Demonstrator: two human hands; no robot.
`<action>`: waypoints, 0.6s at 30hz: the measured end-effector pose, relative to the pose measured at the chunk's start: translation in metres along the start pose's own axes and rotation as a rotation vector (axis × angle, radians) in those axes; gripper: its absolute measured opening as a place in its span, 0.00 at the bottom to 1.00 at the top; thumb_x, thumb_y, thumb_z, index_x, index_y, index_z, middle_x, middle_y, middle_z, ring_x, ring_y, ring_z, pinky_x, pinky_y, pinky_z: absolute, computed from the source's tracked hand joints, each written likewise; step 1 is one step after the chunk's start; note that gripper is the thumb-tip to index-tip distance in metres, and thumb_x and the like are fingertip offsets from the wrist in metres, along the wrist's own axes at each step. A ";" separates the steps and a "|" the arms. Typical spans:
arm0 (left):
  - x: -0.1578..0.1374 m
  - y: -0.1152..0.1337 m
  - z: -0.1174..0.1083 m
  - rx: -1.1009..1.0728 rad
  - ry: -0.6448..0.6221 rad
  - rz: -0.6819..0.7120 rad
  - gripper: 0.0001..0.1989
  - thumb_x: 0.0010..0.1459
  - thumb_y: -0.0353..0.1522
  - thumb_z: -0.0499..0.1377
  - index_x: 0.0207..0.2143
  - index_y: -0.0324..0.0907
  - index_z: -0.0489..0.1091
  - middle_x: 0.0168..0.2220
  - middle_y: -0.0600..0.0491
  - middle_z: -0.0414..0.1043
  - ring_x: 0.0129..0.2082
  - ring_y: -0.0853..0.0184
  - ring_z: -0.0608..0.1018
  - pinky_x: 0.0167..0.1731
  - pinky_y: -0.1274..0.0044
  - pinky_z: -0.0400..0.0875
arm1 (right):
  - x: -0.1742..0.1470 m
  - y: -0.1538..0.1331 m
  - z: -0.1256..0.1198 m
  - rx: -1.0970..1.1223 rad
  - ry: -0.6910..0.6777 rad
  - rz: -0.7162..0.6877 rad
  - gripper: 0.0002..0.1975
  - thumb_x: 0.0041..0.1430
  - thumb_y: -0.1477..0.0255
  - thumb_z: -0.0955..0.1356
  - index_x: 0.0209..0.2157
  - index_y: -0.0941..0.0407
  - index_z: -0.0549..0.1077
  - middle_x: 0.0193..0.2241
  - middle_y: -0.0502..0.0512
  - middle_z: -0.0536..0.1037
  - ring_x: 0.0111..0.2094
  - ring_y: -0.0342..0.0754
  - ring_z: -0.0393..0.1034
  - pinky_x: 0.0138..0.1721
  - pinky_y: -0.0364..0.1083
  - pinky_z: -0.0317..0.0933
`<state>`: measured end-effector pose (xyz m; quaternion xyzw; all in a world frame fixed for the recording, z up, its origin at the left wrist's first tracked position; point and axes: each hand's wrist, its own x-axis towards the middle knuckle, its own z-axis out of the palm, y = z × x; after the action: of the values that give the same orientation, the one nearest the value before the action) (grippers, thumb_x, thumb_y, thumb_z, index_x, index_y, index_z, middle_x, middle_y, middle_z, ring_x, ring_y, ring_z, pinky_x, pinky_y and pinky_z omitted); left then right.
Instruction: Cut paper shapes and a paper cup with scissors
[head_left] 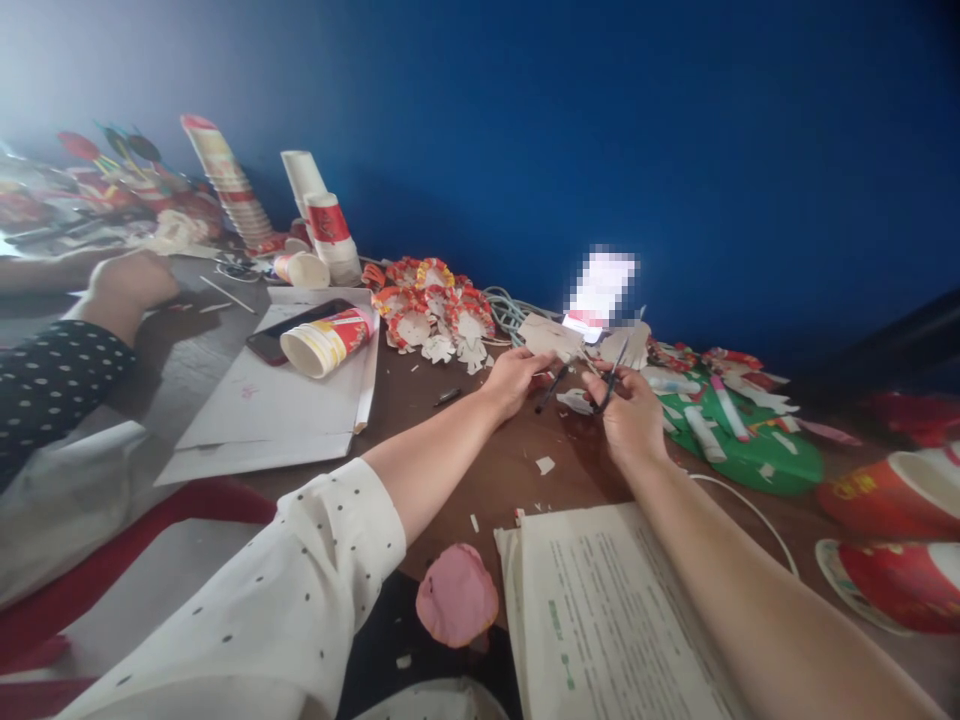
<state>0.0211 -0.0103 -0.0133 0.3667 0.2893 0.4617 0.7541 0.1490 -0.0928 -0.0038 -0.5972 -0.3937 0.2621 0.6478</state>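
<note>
My left hand is closed on a pale paper piece, pinching its lower edge. In my right hand is a pair of scissors with dark handles, its blades pointing up and away beside the paper. Behind the scissors stands another pale paper piece; whether it joins the one in my left hand I cannot tell. A black pen-like stick and a white scrap lie between my hands. Just beyond them is a lit phone screen, blurred out.
Left of my arms are cut red-and-white paper cup pieces, a tipped cup stack on a white folder, and tall cup stacks. A green disc and printed sheets lie right. Another person's hand is far left.
</note>
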 end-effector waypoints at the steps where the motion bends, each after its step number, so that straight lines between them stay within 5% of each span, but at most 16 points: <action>1: -0.001 0.001 0.000 -0.024 -0.016 -0.021 0.08 0.48 0.31 0.67 0.29 0.37 0.72 0.29 0.52 0.75 0.29 0.73 0.75 0.33 0.80 0.67 | 0.001 0.002 0.000 0.018 0.004 -0.003 0.25 0.39 0.61 0.78 0.40 0.56 0.74 0.26 0.48 0.75 0.28 0.43 0.69 0.29 0.43 0.62; 11: -0.007 -0.001 0.004 0.010 -0.171 -0.125 0.14 0.40 0.30 0.72 0.29 0.35 0.73 0.26 0.53 0.74 0.25 0.75 0.72 0.29 0.80 0.62 | 0.000 0.001 0.003 0.211 -0.033 0.011 0.21 0.39 0.67 0.77 0.38 0.53 0.73 0.27 0.45 0.73 0.26 0.40 0.65 0.25 0.41 0.58; 18: -0.001 -0.009 -0.001 0.173 -0.216 -0.062 0.15 0.41 0.33 0.71 0.31 0.36 0.75 0.27 0.53 0.75 0.27 0.73 0.73 0.31 0.79 0.63 | 0.003 0.002 0.002 0.238 0.007 0.074 0.19 0.38 0.68 0.76 0.35 0.54 0.74 0.22 0.44 0.72 0.23 0.40 0.65 0.20 0.39 0.52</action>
<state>0.0245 -0.0133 -0.0211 0.4689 0.2563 0.3693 0.7603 0.1496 -0.0889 -0.0053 -0.5311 -0.3351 0.3285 0.7055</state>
